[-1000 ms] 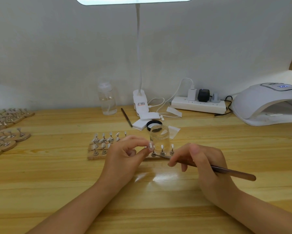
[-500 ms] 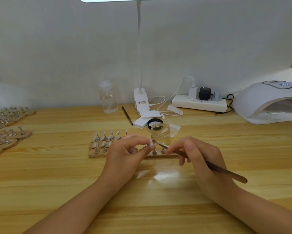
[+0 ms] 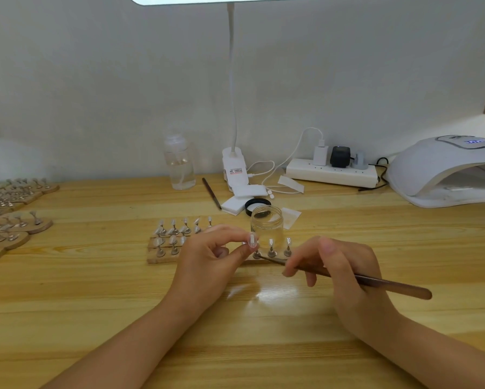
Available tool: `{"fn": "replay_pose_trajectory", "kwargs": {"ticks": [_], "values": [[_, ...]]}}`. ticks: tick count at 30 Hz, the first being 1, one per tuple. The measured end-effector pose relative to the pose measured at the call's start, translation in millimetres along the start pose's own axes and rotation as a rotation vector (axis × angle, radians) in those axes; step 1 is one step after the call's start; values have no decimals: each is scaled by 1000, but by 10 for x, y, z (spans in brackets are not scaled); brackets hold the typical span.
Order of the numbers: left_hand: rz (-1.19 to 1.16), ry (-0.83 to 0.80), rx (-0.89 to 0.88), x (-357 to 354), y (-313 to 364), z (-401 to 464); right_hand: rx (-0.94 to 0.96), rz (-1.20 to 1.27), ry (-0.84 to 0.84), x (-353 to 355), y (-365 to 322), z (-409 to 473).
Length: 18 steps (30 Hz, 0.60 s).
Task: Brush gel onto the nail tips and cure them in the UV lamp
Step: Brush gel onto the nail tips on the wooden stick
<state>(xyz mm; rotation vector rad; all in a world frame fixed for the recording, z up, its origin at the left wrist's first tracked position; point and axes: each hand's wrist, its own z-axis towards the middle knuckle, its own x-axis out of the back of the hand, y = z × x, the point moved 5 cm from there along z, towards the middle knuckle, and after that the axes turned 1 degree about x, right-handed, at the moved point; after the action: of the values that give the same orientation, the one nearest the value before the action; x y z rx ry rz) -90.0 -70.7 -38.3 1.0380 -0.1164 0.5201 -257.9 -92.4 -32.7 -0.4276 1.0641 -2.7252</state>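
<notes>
A clear nail tip point(image 3: 252, 239) stands upright at the centre of the view, pinched between thumb and forefinger of the left hand point(image 3: 207, 255), whose other fingers curl into the palm. Just to its right, the right hand point(image 3: 338, 266) grips a thin brown brush point(image 3: 356, 279) like a pen, the tip pointing left and ending just below the nail tip, near the foot of its stand; whether it touches cannot be told. Both hands hover over a wooden holder point(image 3: 162, 255) that carries rows of more nail tips on small metal stands. An open glass jar point(image 3: 267, 223) of clear gel stands right behind the held tip, its black lid point(image 3: 257, 204) farther back. The white UV lamp point(image 3: 443, 171) sits at the far right of the table point(image 3: 95, 290), well apart from the hands.
</notes>
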Motion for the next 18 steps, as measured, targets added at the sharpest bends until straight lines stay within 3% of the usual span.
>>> {"fn": "replay_pose_trajectory", "kwargs": {"ticks": [5, 10, 18], "values": [[2, -5, -12, -7, 11, -4, -16, -96, 2, -9, 4, 24], [14, 9, -7, 0, 0, 1, -25, -1, -10, -8, 10, -2], [31, 14, 7, 0, 4, 2, -23, -72, -21, -27, 16, 16]]}}
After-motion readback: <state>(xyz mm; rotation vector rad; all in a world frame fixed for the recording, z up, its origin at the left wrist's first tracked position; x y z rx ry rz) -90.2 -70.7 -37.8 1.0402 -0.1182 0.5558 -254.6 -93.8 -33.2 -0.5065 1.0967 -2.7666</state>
